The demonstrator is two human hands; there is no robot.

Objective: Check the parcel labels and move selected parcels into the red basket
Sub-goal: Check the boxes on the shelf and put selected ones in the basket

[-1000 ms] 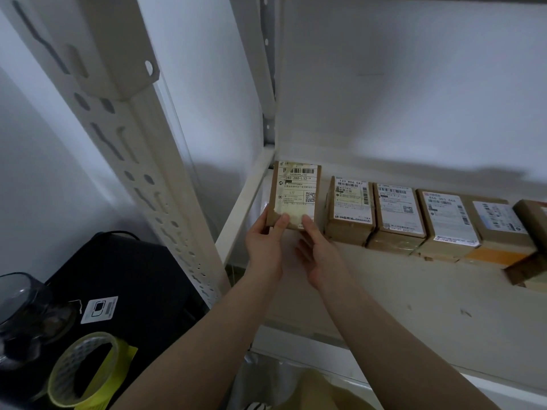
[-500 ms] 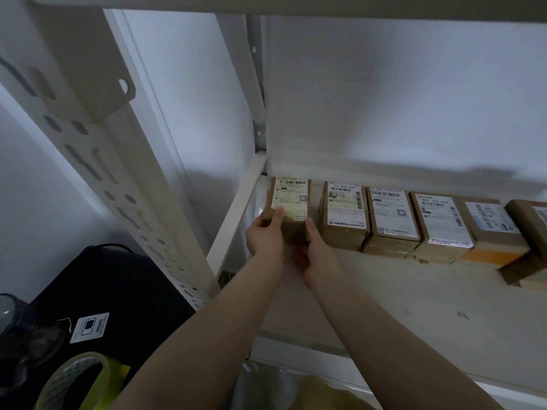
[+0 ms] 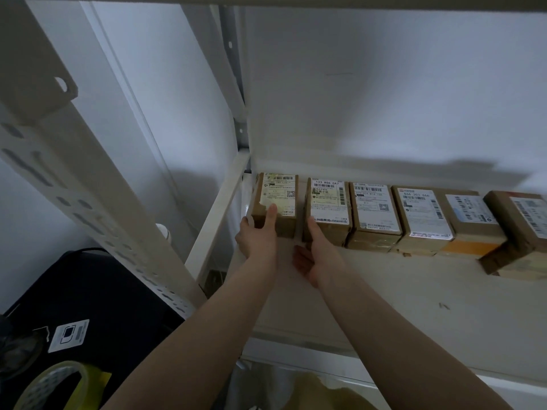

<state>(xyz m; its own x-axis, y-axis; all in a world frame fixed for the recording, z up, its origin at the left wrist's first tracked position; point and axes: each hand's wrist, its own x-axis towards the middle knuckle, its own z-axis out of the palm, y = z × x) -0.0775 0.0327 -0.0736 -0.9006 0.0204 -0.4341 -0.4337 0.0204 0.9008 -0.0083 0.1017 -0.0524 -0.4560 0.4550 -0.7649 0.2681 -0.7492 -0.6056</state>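
A row of brown cardboard parcels with white printed labels stands along the back of a pale shelf (image 3: 384, 291) across the middle of the frame. The leftmost brown cardboard parcel (image 3: 276, 202), with a yellowed label, sits in the shelf's back left corner, a narrow gap apart from the next labelled brown parcel (image 3: 330, 208). The left hand (image 3: 259, 236) holds the leftmost parcel's near end, its forefinger laid up over the label and its thumb against the left side. The right hand (image 3: 318, 255) lies just right of it, fingers fairly straight and relaxed, fingertips touching the front lower corner of the second parcel, gripping nothing. At lower left are a white slotted steel upright (image 3: 88, 184), a black bag (image 3: 97, 300) with a white tag, and a roll of yellow tape (image 3: 56, 386). No red basket is in view.
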